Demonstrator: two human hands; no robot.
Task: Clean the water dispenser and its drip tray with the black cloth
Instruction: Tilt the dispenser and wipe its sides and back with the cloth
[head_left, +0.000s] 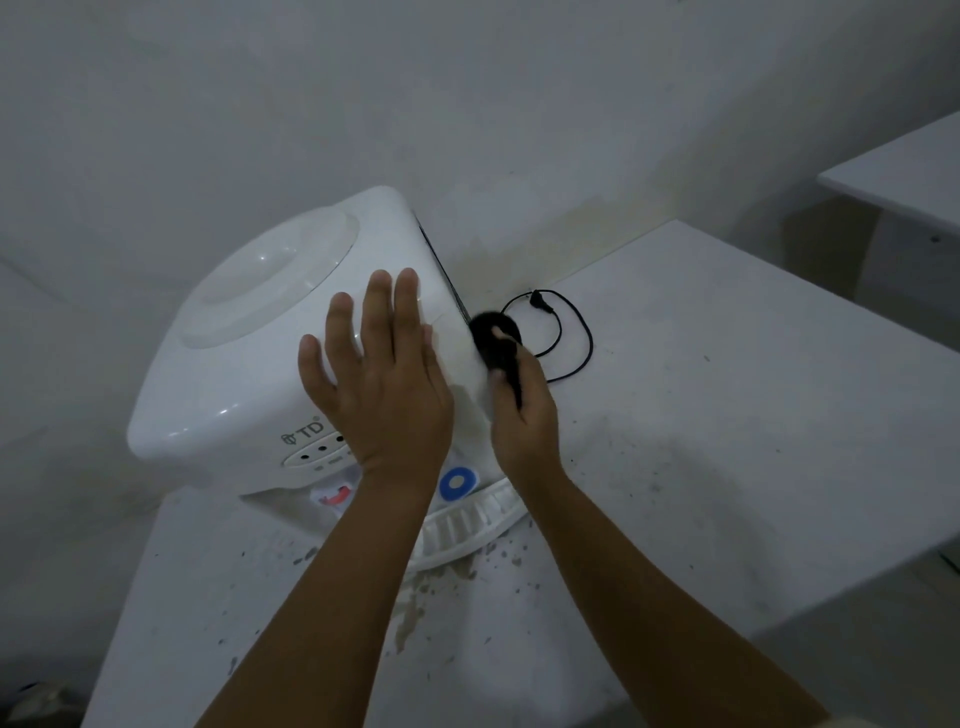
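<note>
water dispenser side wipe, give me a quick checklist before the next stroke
1. Left hand flat on the white plastic water dispenser, steadying it: ok.
2. Right hand gripping the black cloth: ok.
3. Cloth touching the dispenser's right side: ok.
4. Loose black power cord on the white table clear of the cloth: not ok, right beside it.
5. White slotted drip tray cleaned: cannot tell.

White water dispenser (249, 364), black cloth (493, 338)
</note>
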